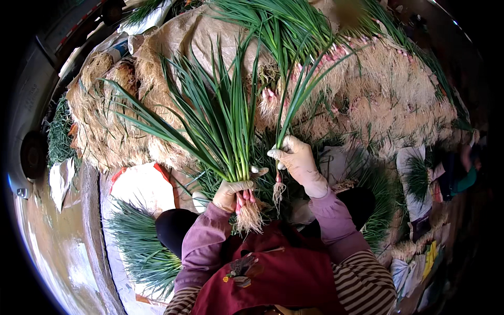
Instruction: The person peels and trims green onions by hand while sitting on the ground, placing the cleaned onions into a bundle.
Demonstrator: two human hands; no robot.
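Scallions (pixel 231 131) fan green above the curled left fingers (pixel 239 186) gripping them, pink bulbs (pixel 245 197) below. Right fingers (pixel 284 156) pinch one slim stalk (pixel 292 113).

Bright centre, pale glare on ground (pixel 77 262), dark warped rim.

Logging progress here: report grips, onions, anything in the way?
Left grip: closed around onion bunch, roots down. Right grip: pinching separate slim onion, roots hanging. Onion heap beyond; nothing seen blocking between grips.
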